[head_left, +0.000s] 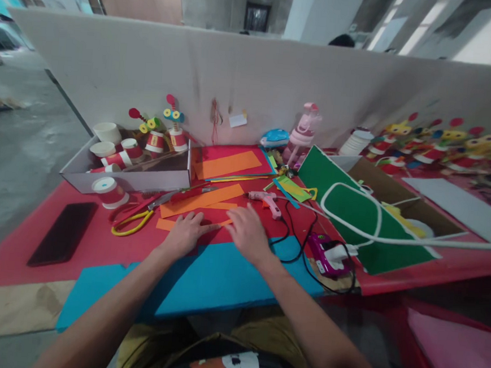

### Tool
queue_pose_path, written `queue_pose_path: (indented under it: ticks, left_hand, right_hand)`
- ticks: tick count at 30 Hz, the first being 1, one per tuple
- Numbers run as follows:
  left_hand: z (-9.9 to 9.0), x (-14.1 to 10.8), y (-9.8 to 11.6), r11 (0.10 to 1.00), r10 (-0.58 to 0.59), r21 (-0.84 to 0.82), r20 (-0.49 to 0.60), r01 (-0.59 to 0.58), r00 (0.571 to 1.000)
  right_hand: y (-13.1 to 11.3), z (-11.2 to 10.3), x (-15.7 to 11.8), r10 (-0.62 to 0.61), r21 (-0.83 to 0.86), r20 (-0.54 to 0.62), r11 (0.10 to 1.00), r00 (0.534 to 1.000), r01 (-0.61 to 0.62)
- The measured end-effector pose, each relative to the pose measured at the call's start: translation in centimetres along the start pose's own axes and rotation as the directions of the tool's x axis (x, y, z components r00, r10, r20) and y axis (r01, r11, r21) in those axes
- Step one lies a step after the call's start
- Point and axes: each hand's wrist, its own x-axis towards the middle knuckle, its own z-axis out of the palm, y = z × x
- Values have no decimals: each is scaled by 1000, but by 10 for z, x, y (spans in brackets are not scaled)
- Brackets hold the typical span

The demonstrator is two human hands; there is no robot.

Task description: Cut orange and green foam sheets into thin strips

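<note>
A narrow orange paper strip (225, 222) lies between my hands, just above the blue sheet. My left hand (185, 233) rests low on the table with its index finger stretched along the strip, pressing its left part. The right end is pinched in the fingers of my right hand (248, 231); the fingertips partly hide it. Beyond my hands lie larger orange paper pieces (210, 199). Yellow-handled scissors (132, 223) are left of my left hand, and a pink glue gun (266, 201) lies just past my right hand.
A blue sheet (229, 276) covers the near edge. At left are a black phone (63, 233), a paper cup (109, 192) and a box (139, 182) of cups and figures. To the right stand a purple power strip (328, 256), looping white cable (381, 217) and green board (352, 226).
</note>
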Motion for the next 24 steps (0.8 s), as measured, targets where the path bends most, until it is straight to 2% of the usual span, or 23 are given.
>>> queue_pose_path:
  ticks: [1, 2, 6, 12, 16, 20, 24]
  left_hand:
    - [1, 0, 0, 1000, -1, -1, 1, 1, 1000]
    - [1, 0, 0, 1000, -1, -3, 0, 1, 1000]
    - [4, 0, 0, 1000, -8, -17, -16, 7, 1000]
    - [7, 1, -2, 1000, 7, -8, -12, -8, 1000]
    - [8, 1, -3, 1000, 10, -29, -17, -10, 1000]
    - [7, 1, -2, 999, 12, -34, -27, -13, 1000]
    - [5, 0, -1, 999, 13, -28, -30, -14, 999]
  right_hand:
    - [-8, 5, -8, -82, 38, 24, 996, 996, 81]
    - [-15, 11, -15, -107, 60, 55, 993, 993, 103]
    - [-25, 25, -33, -60, 90, 170, 995, 984, 45]
    - [-19, 26, -35, -21, 82, 210, 997, 978, 3]
    - [-12, 18, -27, 9, 83, 164, 996, 986, -23]
    - [9, 6, -5, 184, 97, 78, 977, 980, -191]
    - [25, 6, 18, 223, 141, 202, 957, 954, -254]
